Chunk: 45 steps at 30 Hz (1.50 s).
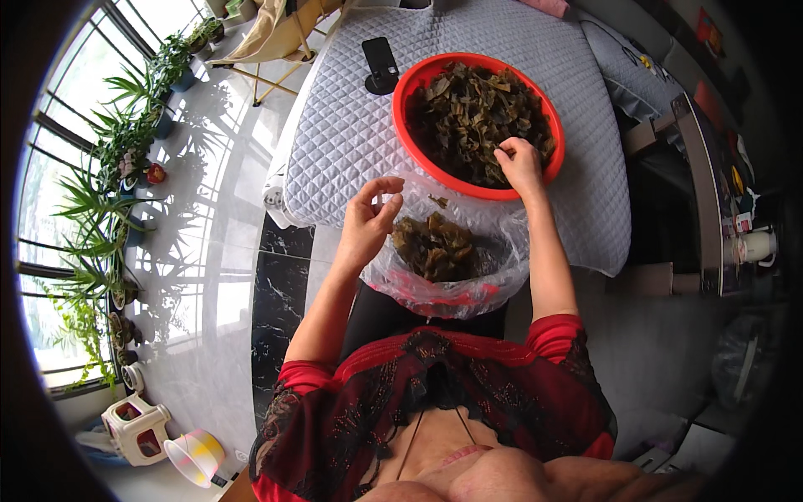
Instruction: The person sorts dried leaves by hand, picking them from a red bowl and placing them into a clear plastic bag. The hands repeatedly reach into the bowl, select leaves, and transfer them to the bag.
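Observation:
A round red plastic basin [411, 147] holds a heap of dark brown-green dried leaves [480, 116]. My right hand [522, 164] is over the near right part of this heap, fingertips bent down toward the leaves; whether a leaf is pinched there cannot be seen. Nearer to me, a clear plastic bag [502, 248] lies open across my lap, with a clump of lighter brown-green leaves [436, 245] inside. One small leaf piece [438, 201] shows above that clump. My left hand [376, 207] hovers at the bag's upper left, fingers curled and thumb apart, with nothing visible in it.
A grey quilted cover [339, 138] lies under the basin. Left of the basin, a black phone [379, 56] leans on a round stand. Potted plants [125, 163] line the window. A folding chair [282, 37] stands beyond, and a dark shelf unit [696, 188] is at right.

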Each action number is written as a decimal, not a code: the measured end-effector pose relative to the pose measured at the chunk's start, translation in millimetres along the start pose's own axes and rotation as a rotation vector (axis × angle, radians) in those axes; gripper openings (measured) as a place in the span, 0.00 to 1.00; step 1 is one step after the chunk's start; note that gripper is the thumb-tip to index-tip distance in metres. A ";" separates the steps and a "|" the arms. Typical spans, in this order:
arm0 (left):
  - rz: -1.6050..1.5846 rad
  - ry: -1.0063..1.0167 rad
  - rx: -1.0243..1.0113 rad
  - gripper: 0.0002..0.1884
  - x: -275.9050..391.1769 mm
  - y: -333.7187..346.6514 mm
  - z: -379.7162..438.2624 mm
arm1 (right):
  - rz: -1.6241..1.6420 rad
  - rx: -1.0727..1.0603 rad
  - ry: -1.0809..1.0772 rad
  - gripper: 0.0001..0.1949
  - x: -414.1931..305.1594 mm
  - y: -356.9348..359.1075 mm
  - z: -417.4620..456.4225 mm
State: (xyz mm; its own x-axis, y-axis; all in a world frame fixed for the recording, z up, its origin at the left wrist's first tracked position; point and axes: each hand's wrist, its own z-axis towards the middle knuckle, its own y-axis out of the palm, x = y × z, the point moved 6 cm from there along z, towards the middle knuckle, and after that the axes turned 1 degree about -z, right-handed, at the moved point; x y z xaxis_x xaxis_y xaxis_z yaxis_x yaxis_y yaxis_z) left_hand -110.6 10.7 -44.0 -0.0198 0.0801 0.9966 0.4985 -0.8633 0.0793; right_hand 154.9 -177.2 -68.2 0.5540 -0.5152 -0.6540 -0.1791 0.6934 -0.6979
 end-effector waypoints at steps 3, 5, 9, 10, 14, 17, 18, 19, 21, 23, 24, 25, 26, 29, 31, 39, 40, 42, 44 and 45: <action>-0.002 -0.003 -0.005 0.11 -1.5 3.6 1.1 | 0.314 -0.024 0.087 0.06 12.9 -7.1 -8.1; -0.016 -0.025 -0.031 0.11 -3.6 7.7 0.8 | 0.442 -0.086 0.148 0.06 14.1 -13.2 -16.9; -0.010 -0.026 -0.028 0.11 3.1 11.9 -0.8 | 0.565 -0.282 0.092 0.08 -37.0 -22.2 -54.1; -0.003 -0.032 -0.022 0.11 2.1 10.0 -1.0 | 0.399 -0.466 0.044 0.10 -60.3 -20.8 -67.0; 0.010 -0.017 -0.028 0.12 2.0 10.2 -0.9 | 0.022 -0.368 -0.094 0.08 -80.2 -17.5 -70.6; 0.008 0.001 -0.036 0.12 5.0 14.1 -1.0 | -0.147 -0.048 -0.141 0.07 -69.2 -18.5 -39.6; 0.011 -0.005 -0.031 0.12 5.8 14.2 -2.8 | -0.206 -0.044 -0.140 0.08 -64.5 -11.3 -29.6; 0.014 -0.011 -0.033 0.12 7.2 15.4 -3.7 | -0.269 -0.036 -0.135 0.08 -55.4 -3.5 -21.2; 0.011 -0.013 -0.032 0.12 10.4 14.6 -5.7 | -0.383 -0.066 -0.103 0.06 -40.8 12.2 -6.8; -0.003 -0.024 -0.031 0.11 8.2 11.1 -5.8 | -0.366 -0.073 -0.081 0.05 -28.9 16.0 -1.1; 0.012 -0.028 -0.029 0.12 7.0 8.4 -5.7 | -0.292 -0.069 -0.075 0.05 -28.6 13.0 -1.4; 0.012 -0.022 -0.016 0.12 5.7 5.4 -4.9 | -0.219 -0.064 -0.068 0.04 -27.5 10.0 -1.5; 0.012 -0.015 -0.004 0.12 4.1 2.7 -3.7 | -0.096 -0.016 -0.077 0.03 -26.0 4.8 -1.0; -0.003 -0.013 -0.003 0.11 1.2 2.7 -2.2 | 0.316 -0.011 -0.006 0.05 -12.7 -10.2 -9.3; -0.010 -0.007 -0.017 0.12 -0.6 3.8 -1.4 | 0.553 -0.175 0.176 0.03 -28.4 -25.9 -22.3; -0.002 -0.052 -0.021 0.12 -1.8 9.5 -1.9 | 0.373 -0.885 0.039 0.08 -99.5 -16.2 -103.9; 0.002 -0.049 -0.024 0.12 -1.6 9.3 -2.0 | 0.148 -0.793 -0.016 0.08 -109.0 -20.0 -101.7; 0.002 -0.046 -0.028 0.12 -0.2 9.8 -2.7 | 0.113 -0.519 -0.039 0.07 -94.5 -21.1 -90.3; -0.005 -0.040 -0.029 0.12 1.9 10.3 -3.5 | 0.038 -0.267 -0.075 0.04 -77.3 -19.8 -75.5; 0.001 -0.037 -0.023 0.12 1.1 9.0 -3.4 | -0.015 -0.195 -0.112 0.03 -74.3 -17.8 -66.0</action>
State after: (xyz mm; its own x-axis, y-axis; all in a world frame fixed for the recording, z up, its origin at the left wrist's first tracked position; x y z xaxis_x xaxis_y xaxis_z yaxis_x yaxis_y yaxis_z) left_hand -109.1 1.3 -42.1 0.0129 0.0974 0.9952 0.4782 -0.8747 0.0794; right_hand 63.3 -184.5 -26.5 0.6424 -0.4585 -0.6141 -0.3180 0.5696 -0.7579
